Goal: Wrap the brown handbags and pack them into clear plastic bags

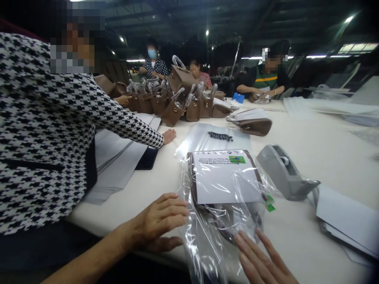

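Observation:
A brown bag in a clear plastic bag (pixel 201 240) lies on the white table before me, with a white sheet (pixel 225 181) over it and a green label (pixel 237 159) near the top. My left hand (pixel 162 223) is at the plastic's left edge, fingers extended and thumb apart, holding nothing. Over the lower right part of the plastic, my right hand (pixel 262 256) has its fingers stretched out and spread; its lower part is cut off by the frame. The plastic's open-looking lower end hangs toward me between the hands.
A grey tape dispenser (pixel 280 171) and white sheets (pixel 349 221) lie right. Beyond are a black coiled item (pixel 220 136) and several brown handbags (pixel 194 108). A person in a houndstooth jacket (pixel 44 130) reaches in from the left; other people are across the table (pixel 322 157).

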Available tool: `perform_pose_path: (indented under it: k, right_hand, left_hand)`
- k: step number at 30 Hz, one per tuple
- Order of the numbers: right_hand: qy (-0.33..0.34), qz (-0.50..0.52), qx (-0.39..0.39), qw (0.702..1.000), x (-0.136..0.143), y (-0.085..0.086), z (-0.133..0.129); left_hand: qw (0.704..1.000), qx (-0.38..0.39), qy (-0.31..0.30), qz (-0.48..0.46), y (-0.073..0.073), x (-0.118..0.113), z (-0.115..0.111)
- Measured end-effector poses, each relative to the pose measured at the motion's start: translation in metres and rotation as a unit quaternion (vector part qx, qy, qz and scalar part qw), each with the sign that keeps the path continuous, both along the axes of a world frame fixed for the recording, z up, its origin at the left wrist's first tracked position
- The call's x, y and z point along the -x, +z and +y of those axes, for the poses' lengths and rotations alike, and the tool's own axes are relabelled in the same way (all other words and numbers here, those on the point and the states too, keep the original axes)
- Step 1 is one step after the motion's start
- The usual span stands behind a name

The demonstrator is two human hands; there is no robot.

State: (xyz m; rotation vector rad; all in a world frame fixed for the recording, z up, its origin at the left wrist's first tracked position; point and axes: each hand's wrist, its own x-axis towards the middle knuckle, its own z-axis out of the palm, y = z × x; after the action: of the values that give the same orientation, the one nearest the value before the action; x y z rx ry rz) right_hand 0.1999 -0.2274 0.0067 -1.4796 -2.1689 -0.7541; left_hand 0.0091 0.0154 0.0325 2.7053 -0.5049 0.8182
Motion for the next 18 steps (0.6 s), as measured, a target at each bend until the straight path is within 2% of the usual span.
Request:
perform_pose_path:
  k: [3, 5, 7, 9, 11, 14, 16, 18]
  right_hand:
    - [-0.005, -0.048, 0.019, 0.999, -0.011, -0.016, -0.013]
    - [-0.020, -0.048, 0.032, 0.998, -0.019, -0.029, -0.019]
    - [-0.027, -0.035, 0.046, 0.998, -0.027, -0.039, -0.021]
    - [-0.018, -0.018, 0.068, 0.997, -0.034, -0.043, -0.019]
    - [-0.006, 0.016, 0.061, 0.998, -0.039, -0.043, -0.015]
    - [-0.009, 0.090, 0.009, 0.996, -0.040, -0.042, -0.006]
    - [-0.012, 0.128, -0.018, 0.992, -0.039, -0.046, -0.004]
    - [-0.011, 0.149, -0.020, 0.989, -0.040, -0.054, -0.004]
  left_hand:
    - [0.996, -0.083, 0.011, -0.022, -0.001, 0.000, -0.002]
    - [0.996, -0.087, -0.006, -0.010, 0.001, -0.002, -0.003]
    - [0.998, -0.047, -0.035, 0.034, 0.004, -0.006, -0.002]
    - [0.995, 0.009, -0.036, 0.088, 0.006, -0.016, -0.001]
    - [0.987, 0.075, 0.002, 0.141, 0.006, -0.031, -0.001]
    - [0.964, 0.170, 0.072, 0.193, 0.010, -0.055, -0.003]
    - [0.965, 0.177, 0.085, 0.174, 0.014, -0.067, -0.006]
    - [0.980, 0.138, 0.073, 0.121, 0.020, -0.075, -0.010]
